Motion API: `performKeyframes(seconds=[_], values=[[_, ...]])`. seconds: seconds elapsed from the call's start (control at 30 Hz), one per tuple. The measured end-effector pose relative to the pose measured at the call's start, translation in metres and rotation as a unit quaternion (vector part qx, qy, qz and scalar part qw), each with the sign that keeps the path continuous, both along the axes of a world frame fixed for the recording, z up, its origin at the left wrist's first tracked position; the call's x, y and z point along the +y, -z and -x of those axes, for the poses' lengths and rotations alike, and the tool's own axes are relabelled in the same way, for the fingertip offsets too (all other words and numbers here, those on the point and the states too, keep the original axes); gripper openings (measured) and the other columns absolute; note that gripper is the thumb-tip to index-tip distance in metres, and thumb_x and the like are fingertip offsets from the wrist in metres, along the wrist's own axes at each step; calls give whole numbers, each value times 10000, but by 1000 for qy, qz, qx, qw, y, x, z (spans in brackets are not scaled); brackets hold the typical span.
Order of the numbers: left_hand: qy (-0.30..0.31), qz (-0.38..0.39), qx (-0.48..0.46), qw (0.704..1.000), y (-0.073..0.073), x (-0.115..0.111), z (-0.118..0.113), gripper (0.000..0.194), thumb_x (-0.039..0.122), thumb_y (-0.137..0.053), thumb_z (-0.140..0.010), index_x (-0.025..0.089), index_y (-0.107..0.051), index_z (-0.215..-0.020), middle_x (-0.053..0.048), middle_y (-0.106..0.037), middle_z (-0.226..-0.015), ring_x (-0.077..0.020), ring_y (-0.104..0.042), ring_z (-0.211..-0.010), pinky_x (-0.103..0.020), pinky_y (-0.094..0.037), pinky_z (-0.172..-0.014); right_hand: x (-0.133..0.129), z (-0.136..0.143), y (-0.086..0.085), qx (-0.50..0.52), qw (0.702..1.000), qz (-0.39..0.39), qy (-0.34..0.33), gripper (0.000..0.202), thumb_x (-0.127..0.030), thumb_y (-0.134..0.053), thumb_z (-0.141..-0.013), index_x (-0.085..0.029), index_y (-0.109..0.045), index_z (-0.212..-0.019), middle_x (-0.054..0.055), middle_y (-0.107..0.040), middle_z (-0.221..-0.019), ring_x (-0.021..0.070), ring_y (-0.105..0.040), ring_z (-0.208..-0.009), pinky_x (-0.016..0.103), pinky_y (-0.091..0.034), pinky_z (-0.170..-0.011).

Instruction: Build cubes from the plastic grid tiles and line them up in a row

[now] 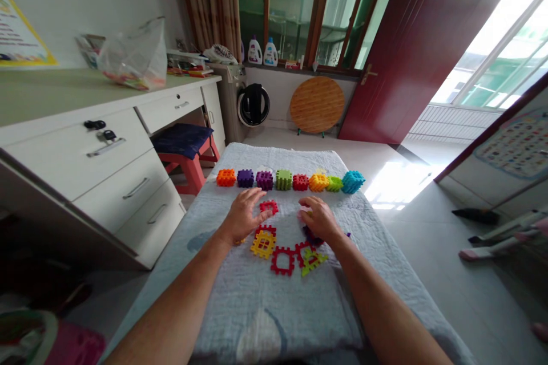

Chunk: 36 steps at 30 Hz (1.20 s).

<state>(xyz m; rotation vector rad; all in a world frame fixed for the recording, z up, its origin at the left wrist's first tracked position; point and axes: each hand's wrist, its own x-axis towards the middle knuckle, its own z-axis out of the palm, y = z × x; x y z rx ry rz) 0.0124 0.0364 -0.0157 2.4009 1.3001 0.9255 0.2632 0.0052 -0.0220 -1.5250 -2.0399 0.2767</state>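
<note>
Fingers stretched, my left hand rests low over the cloth, its thumb just below a red square frame piece. Part of an orange-yellow piece shows under its wrist. My right hand has its fingers apart above a dark purple piece, which it partly hides; something pale pink lies by its fingertips. Between the forearms are a yellow window piece overlapping a red one, a red square frame, and a green triangle piece partly over another red piece.
Beyond my hands stands a row of several built cubes, from an orange cube to a blue block. A grey-blue cloth covers the table. White drawers and a red stool stand to the left.
</note>
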Motion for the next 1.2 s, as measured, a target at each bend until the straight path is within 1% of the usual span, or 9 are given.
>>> performKeyframes(seconds=[0.13,0.27,0.4,0.53,0.63,0.7,0.87,1.07,1.2], values=[[79,91,42,992,-15,-10,4,308,407,-694,-732,214,-651,-968,-42,-658,-1005,-217,-580,-962,-325,-450,-869,-5,10,-1,-9,999,-32,-34,270,-148,-534,-799,-190,-630,-1048,70,-634,-1023,217,-535,-971,356,-404,-896],[167,131,108,971,-26,-22,1,269,306,-737,-650,231,-668,-899,-25,-635,-944,-225,-566,-941,-311,-436,-834,-11,21,-5,-37,997,-25,-71,279,-171,-556,-808,-210,-624,-1076,64,-628,-1070,237,-507,-1006,390,-378,-910],[174,126,159,964,-26,-27,-5,128,205,-677,-637,219,-642,-759,-35,-601,-845,-238,-549,-886,-319,-428,-774,-16,30,-6,-59,993,-24,-95,300,-171,-568,-804,-223,-617,-1095,56,-623,-1076,232,-480,-1026,385,-356,-910],[193,181,91,960,-24,-24,-1,84,190,-620,-651,198,-597,-732,-1,-579,-790,-179,-542,-773,-269,-416,-681,-15,34,-4,-76,991,-23,-109,306,-159,-580,-790,-219,-615,-1088,56,-625,-1063,225,-473,-1020,370,-347,-901],[153,233,-25,960,-21,-16,10,50,217,-574,-714,187,-562,-753,32,-557,-715,-131,-524,-666,-229,-395,-605,-12,32,-3,-89,989,-22,-113,267,-166,-582,-802,-213,-620,-1062,56,-633,-1028,219,-482,-998,363,-342,-894],[81,204,-69,973,-19,-9,18,39,200,-562,-726,182,-548,-758,37,-550,-693,-121,-518,-647,-220,-387,-595,-11,31,-2,-100,988,-18,-118,230,-162,-585,-804,-207,-627,-1025,55,-638,-984,214,-492,-975,356,-341,-882],[-53,93,-2,994,-10,6,28,98,89,-544,-669,185,-536,-691,23,-549,-671,-133,-518,-650,-234,-377,-610,-10,29,0,-105,987,-13,-120,191,-154,-587,-800,-197,-631,-982,57,-631,-956,203,-514,-946,333,-354,-850],[-6,96,55,994,5,10,25,117,170,-616,-660,179,-598,-775,-20,-583,-802,-175,-573,-778,-264,-439,-726,0,15,2,-49,992,-17,-115,220,-151,-552,-791,-183,-631,-994,59,-646,-965,192,-554,-912,307,-389,-834],[28,134,66,988,4,7,23,307,348,-690,-661,178,-642,-913,-43,-606,-912,-212,-596,-863,-297,-462,-787,11,-24,-2,-11,999,-45,23,201,-104,-462,-763,-172,-627,-853,51,-643,-833,169,-566,-788,267,-401,-752]])
